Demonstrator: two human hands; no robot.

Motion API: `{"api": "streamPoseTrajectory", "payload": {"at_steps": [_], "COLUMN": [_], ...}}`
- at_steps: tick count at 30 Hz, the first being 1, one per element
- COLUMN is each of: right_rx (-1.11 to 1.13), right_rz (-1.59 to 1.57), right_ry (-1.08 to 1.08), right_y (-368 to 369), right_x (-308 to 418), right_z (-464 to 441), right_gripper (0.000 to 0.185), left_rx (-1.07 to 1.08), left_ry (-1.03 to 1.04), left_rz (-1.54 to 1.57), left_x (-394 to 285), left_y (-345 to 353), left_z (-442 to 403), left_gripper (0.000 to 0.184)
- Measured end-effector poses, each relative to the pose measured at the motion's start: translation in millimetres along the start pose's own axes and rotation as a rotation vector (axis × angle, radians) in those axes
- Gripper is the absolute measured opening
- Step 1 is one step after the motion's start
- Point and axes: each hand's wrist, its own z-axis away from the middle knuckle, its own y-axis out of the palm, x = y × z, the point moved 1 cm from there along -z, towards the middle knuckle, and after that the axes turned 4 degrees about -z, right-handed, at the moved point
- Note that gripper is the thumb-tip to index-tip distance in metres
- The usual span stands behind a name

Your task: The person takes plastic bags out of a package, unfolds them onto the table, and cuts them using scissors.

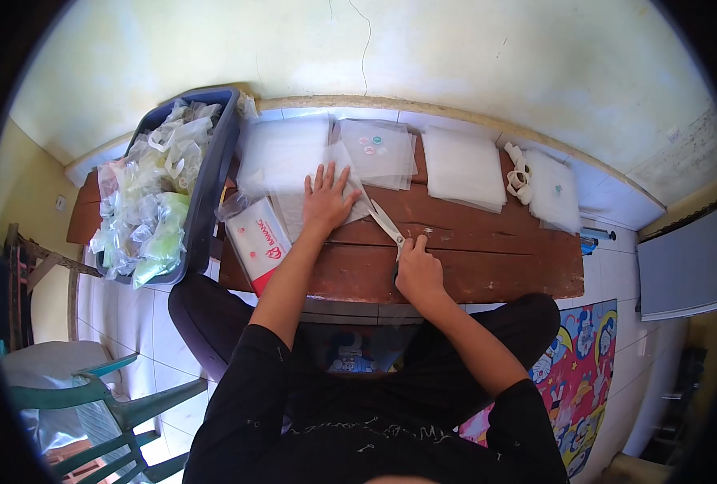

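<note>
My left hand (327,198) lies flat with its fingers spread on a translucent plastic sheet (291,206) at the left part of the wooden bench (471,262). My right hand (419,268) is closed round the handles of the scissors (388,226). Their blades point up and left, with the tips beside the sheet's right edge, near my left hand. Below my left forearm, partly covered, is a white and red printed packet (255,242). Behind my left hand lies a stack of clear plastic (284,153). The handles are mostly hidden by my right hand.
A dark blue crate (219,153) full of plastic bags (158,181) stands at left. Along the back are sheets with small round labels (384,153), more plastic stacks (464,168) (554,192) and a white strap roll (518,174). A green chair (92,394) is lower left.
</note>
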Motion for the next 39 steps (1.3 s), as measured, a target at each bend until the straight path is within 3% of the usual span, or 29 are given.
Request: {"api": "streamPoseTrajectory", "payload": {"at_steps": [24, 39], "right_rx": [0.048, -0.015], "right_rz": [0.096, 0.095], "right_ry": [-0.002, -0.004], "right_y": [-18, 0], "right_x": [-7, 6], "right_z": [21, -15], "right_gripper": [0.026, 0.031], "left_rx": [0.029, 0.006], "left_ry": [-0.006, 0.003], "left_rz": [0.024, 0.010], "left_x": [1, 1], "left_y": [-1, -1], "left_z": [-1, 0], "left_gripper": [0.066, 0.069]}}
